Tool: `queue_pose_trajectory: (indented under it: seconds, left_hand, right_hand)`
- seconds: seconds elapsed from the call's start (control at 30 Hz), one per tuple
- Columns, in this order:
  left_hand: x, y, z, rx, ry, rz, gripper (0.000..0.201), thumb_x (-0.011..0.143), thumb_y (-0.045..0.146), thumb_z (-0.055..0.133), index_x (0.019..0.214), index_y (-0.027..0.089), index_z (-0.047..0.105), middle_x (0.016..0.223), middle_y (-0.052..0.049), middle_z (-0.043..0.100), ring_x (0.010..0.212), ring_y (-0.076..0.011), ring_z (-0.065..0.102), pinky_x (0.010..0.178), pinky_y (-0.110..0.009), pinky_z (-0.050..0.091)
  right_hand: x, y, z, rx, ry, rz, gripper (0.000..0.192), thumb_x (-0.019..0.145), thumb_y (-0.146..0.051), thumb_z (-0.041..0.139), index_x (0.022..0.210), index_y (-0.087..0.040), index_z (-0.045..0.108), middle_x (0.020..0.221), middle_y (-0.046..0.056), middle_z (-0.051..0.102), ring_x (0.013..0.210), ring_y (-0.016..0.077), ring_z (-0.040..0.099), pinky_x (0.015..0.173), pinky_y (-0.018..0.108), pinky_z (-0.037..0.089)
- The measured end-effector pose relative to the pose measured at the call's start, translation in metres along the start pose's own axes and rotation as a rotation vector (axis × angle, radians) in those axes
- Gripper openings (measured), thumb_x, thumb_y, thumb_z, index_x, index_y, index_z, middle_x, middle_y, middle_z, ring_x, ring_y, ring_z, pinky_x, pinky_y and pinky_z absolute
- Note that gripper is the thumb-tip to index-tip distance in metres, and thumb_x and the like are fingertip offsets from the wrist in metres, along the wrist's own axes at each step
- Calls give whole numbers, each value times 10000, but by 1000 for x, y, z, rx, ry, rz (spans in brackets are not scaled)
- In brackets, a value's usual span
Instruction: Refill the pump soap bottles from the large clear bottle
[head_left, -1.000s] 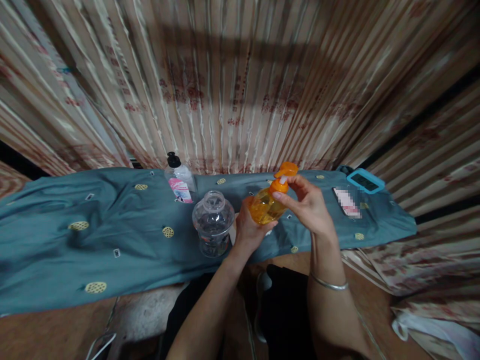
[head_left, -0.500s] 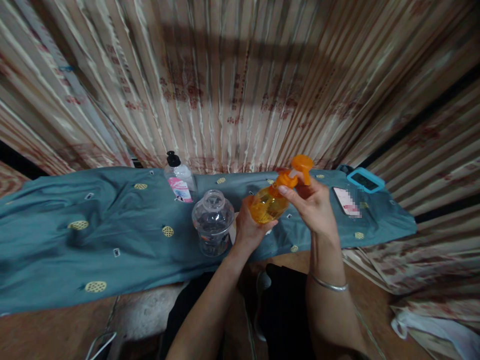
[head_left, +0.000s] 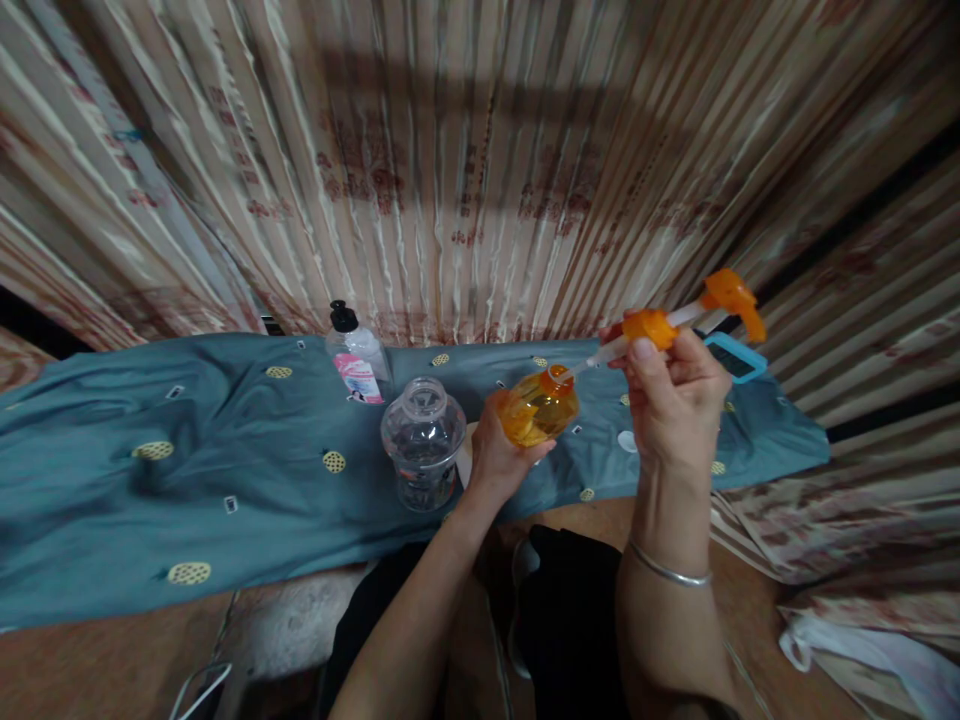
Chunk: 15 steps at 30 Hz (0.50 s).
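Observation:
My left hand [head_left: 499, 450] is wrapped round a see-through yellow bottle [head_left: 541, 408], which tilts with its mouth up to the right. Pinched in my right hand [head_left: 667, 390] is an orange pump head [head_left: 649, 328], held up and right of the bottle. Its pale tube [head_left: 604, 355] slants down to the bottle's mouth, and the lower end seems to be still inside. Left of my left hand stands a clear wide-bodied jar [head_left: 424, 445] with an open neck. Farther back, a clear bottle [head_left: 358, 360] with a black cap and pink label stands upright.
A teal cloth [head_left: 277, 510] with pineapple prints covers the table. A blue-framed device [head_left: 737, 358] lies at the right end, partly behind my right hand. A small white round thing [head_left: 628, 441] rests near my right wrist. Pleated curtains [head_left: 450, 200] hang behind and at the right.
My right hand has moved up and right, pulling the pump head off the bottle's neck and drawing its tube out. My left hand and the yellow bottle have stayed nearly in place.

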<state>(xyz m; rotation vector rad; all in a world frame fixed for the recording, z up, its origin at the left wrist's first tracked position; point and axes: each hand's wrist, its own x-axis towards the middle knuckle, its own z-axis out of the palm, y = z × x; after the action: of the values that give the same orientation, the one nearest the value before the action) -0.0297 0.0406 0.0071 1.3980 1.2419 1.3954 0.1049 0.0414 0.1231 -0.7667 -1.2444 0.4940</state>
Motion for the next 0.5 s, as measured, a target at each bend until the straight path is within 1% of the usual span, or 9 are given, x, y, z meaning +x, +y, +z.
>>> queue_pose_trajectory:
  seconds: [0.07, 0.17, 0.2, 0.3, 0.4, 0.43, 0.5]
  left_hand:
    - [0, -3, 1, 1, 6, 12, 752, 545, 256, 905, 1189, 241, 516, 1224, -82, 678, 1168, -313, 664, 1038, -549, 533]
    - [0, -6, 3, -15, 15, 10, 762, 538, 266, 909, 1192, 249, 517, 1223, -79, 672, 1162, -323, 668, 1034, -564, 537]
    - [0, -6, 3, -16, 14, 8, 765, 535, 269, 912, 1190, 254, 518, 1218, -76, 673, 1157, -324, 672, 1032, -563, 540]
    - [0, -5, 3, -3, 10, 13, 765, 531, 274, 916, 1186, 266, 520, 1212, -71, 678, 1152, -321, 673, 1030, -553, 543]
    - [0, -4, 2, -1, 11, 18, 758, 540, 259, 908, 1187, 264, 513, 1225, -74, 675, 1158, -315, 672, 1035, -539, 543]
    - [0, -4, 2, 0, 8, 16, 762, 540, 255, 908, 1190, 262, 510, 1225, -77, 676, 1158, -316, 672, 1034, -540, 544]
    - [1, -4, 2, 11, 1, 7, 782, 529, 260, 916, 1194, 255, 504, 1219, -82, 677, 1156, -328, 673, 1032, -555, 544]
  right_hand:
    - [-1, -3, 0, -41, 10, -13, 149, 796, -363, 835, 879, -268, 757, 800, -20, 689, 752, 153, 636, 677, 276, 505]
    - [-2, -7, 1, -46, -24, -4, 236, 810, -453, 804, 955, -274, 751, 867, 3, 707, 783, 181, 652, 677, 310, 508]
    - [-2, -7, 0, -50, -21, -9, 228, 830, -455, 785, 972, -279, 747, 867, 0, 701, 787, 181, 651, 687, 312, 508]
    - [-2, -8, 0, -96, 12, -45, 147, 829, -372, 805, 923, -277, 744, 817, -18, 663, 766, 170, 623, 735, 307, 505]
    - [-2, -7, -1, -57, -41, -36, 216, 826, -431, 799, 973, -280, 750, 858, -1, 687, 815, 195, 658, 775, 336, 523]
    - [-3, -7, -1, -39, -48, -36, 206, 842, -432, 785, 981, -282, 752, 864, -2, 691, 828, 191, 664, 787, 330, 522]
    - [-3, -7, 0, -40, -31, -52, 135, 857, -361, 785, 962, -280, 761, 858, -12, 689, 830, 167, 657, 809, 299, 510]
